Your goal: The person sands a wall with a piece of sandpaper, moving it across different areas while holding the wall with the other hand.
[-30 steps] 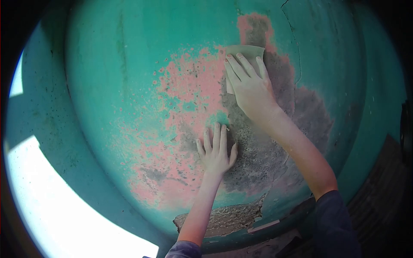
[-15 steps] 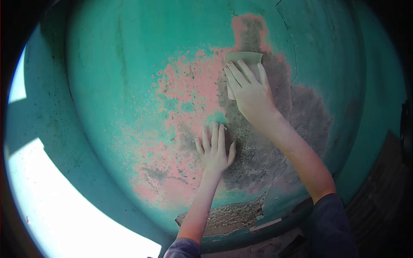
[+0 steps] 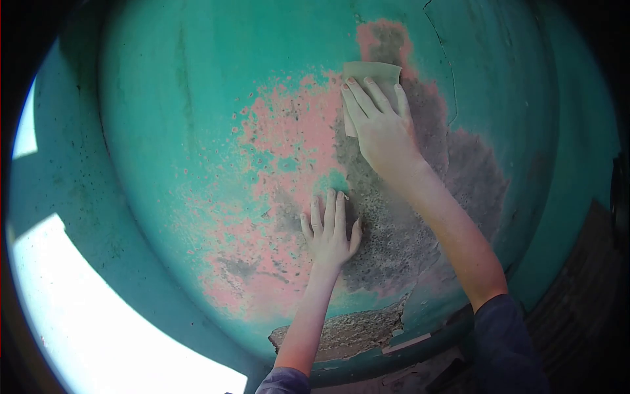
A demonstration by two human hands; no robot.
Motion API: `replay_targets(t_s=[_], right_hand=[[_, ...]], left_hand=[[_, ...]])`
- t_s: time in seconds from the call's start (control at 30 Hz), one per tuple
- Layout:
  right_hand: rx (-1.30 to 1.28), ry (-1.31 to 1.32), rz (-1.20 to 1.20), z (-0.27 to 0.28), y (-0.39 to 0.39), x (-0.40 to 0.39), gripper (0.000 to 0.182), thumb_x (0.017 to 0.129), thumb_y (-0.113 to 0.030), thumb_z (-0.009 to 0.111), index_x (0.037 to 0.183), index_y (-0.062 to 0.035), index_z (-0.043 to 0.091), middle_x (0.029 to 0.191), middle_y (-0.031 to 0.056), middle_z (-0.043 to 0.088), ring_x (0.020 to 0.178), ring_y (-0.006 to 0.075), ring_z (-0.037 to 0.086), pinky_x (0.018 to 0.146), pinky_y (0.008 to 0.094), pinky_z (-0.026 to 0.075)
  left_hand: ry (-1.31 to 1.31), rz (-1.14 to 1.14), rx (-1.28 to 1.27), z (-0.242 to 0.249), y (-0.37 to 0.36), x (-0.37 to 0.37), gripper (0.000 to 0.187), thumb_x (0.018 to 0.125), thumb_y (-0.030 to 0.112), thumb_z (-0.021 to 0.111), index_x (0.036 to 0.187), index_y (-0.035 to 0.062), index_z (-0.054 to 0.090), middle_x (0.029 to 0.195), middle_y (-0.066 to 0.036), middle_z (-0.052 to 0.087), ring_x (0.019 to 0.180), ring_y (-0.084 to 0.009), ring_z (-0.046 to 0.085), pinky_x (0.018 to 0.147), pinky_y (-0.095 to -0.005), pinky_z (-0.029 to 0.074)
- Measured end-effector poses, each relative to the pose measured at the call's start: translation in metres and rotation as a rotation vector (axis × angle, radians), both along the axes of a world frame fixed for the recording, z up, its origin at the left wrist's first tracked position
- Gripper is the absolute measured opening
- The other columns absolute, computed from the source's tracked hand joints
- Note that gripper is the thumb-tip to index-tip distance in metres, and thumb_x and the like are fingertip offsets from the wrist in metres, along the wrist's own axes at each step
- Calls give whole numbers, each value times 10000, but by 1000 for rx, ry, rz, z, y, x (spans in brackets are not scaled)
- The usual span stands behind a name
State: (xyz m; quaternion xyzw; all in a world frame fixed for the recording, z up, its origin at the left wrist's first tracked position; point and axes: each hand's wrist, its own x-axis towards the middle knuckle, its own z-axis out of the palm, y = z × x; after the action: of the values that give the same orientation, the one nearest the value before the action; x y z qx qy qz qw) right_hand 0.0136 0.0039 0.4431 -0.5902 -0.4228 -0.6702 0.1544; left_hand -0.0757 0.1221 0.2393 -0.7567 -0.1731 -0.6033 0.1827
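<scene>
A dusty beige sheet of sandpaper point(image 3: 373, 70) lies against the green wall point(image 3: 216, 59), pressed there under the long, flat fingers of my right hand point(image 3: 387, 134). Its upper edge shows above my fingertips and a strip shows at the left; the rest is hidden under the hand. Beneath it, the worn patch is bare grey with a pink rim point(image 3: 289, 125). Lower and to the left, my left hand point(image 3: 328, 240) rests on the wall with fingers spread, holding nothing. Pale dust coats both hands.
A thin crack point(image 3: 449, 72) runs down the wall right of the patch. Near the bottom, a broken gap bares rough brown material point(image 3: 361, 331). Bright light point(image 3: 98, 315) fills the lower left, beside a green edge. A dark slatted surface point(image 3: 577, 282) stands at lower right.
My right hand has slid a little way up the wall with the sandpaper. The left hand stays at the same spot on the wall.
</scene>
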Motion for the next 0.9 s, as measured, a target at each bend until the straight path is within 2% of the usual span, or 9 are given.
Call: replay_targets(t_s=[0.07,0.27,0.47,0.6,0.67,0.77,0.9], right_hand=[[-8,19,35,-22,-3,4,544,911,-149,580,1449,-78,532,1516,46,504,1424,237,440,1198,572,250],[7,-1,1,7,-3,-1,544,913,-150,579,1450,-86,532,1510,42,511,1425,240,439,1198,575,248],[5,20,18,-28,-9,9,555,915,-145,578,1464,-91,518,1517,29,510,1419,237,442,1187,567,259],[33,11,-11,8,-2,7,568,918,-151,574,1479,-97,505,1518,27,509,1424,232,437,1193,561,249],[29,22,-16,3,-2,9,566,919,-159,572,1477,-97,507,1520,25,508,1428,229,434,1198,561,241],[-2,47,35,-35,-8,14,560,920,-162,568,1474,-97,511,1521,28,507,1428,227,432,1200,563,238],[10,0,23,-3,-12,13,555,923,-166,564,1472,-100,514,1525,31,502,1431,228,428,1200,562,240]], left_hand=[[-13,-9,24,3,2,0,713,919,412,610,1524,72,446,1609,-115,392,1521,-384,253,1218,-591,88],[-39,2,47,1,3,3,702,922,408,606,1521,76,451,1605,-112,400,1517,-373,264,1226,-564,79],[-16,-63,-2,9,-6,-8,683,920,368,624,1515,80,453,1595,-109,412,1523,-350,253,1228,-553,54],[-43,-81,8,28,-14,-5,676,909,332,649,1507,83,460,1588,-112,419,1526,-333,249,1229,-546,48],[-42,-134,-14,46,-22,-6,667,900,308,672,1500,95,470,1586,-117,419,1518,-334,269,1228,-541,89],[-56,-207,32,68,-17,-5,654,900,310,686,1493,122,484,1588,-111,416,1507,-340,293,1222,-536,143],[-50,-170,78,80,-13,0,639,891,319,705,1475,143,513,1580,-106,429,1496,-342,318,1213,-540,184]])
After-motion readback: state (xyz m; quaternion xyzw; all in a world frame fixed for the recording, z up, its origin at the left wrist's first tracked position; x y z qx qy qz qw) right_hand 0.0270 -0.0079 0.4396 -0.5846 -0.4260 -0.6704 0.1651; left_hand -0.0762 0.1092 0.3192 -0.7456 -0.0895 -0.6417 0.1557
